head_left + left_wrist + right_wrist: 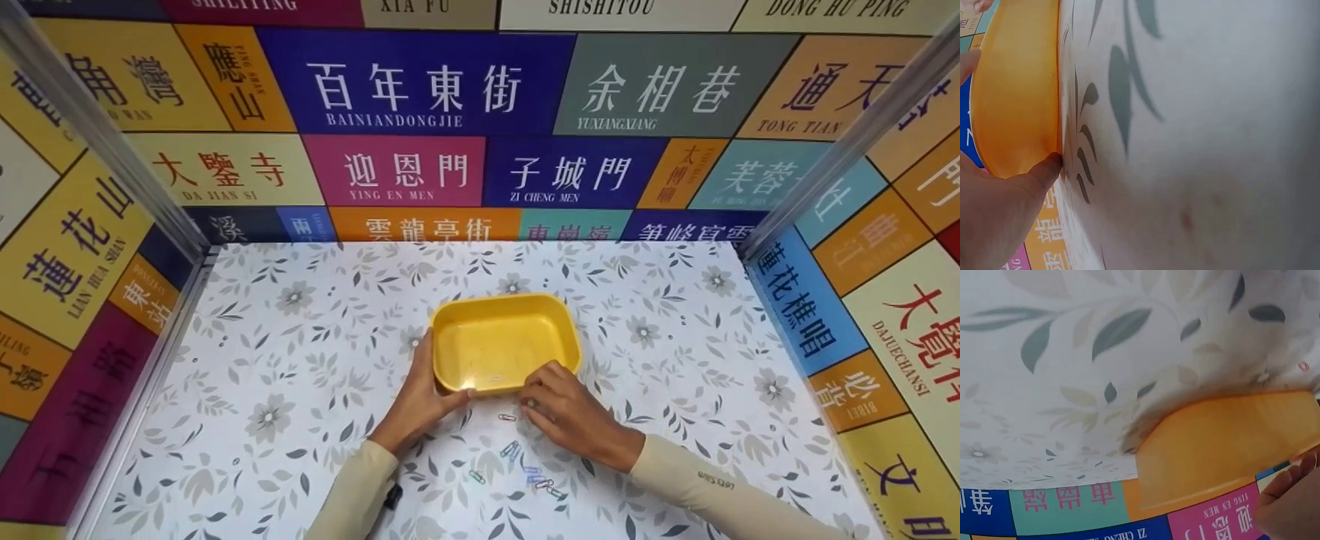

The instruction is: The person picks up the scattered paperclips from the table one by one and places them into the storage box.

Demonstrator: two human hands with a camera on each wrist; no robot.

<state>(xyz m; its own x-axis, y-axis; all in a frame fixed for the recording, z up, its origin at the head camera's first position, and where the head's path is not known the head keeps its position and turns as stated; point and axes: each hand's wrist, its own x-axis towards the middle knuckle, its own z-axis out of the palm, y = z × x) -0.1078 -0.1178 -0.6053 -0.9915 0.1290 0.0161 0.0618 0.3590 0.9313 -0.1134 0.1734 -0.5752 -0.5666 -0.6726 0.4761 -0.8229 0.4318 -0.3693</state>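
Observation:
A yellow plastic tray (504, 301) with rounded corners sits on the patterned table. My left hand (421, 396) grips its near left corner, fingers along the left side and thumb against the front wall; the left wrist view shows that thumb low on the wall. At the front rim, toward the right, my right hand (564, 411) has bent fingers close together. I cannot tell whether a small thing is pinched there. A red paper clip (507, 418) lies just in front of the tray. Nearer me are several more paper clips, among them a green one (477, 477) and blue ones (511, 451).
The table's white cloth (330, 360) carries grey leaves and flowers. Panels with coloured Chinese place names (416, 82) stand behind and on both sides, with clear corner strips (817, 142) at the joins. A small black object (393, 496) shows by the left sleeve.

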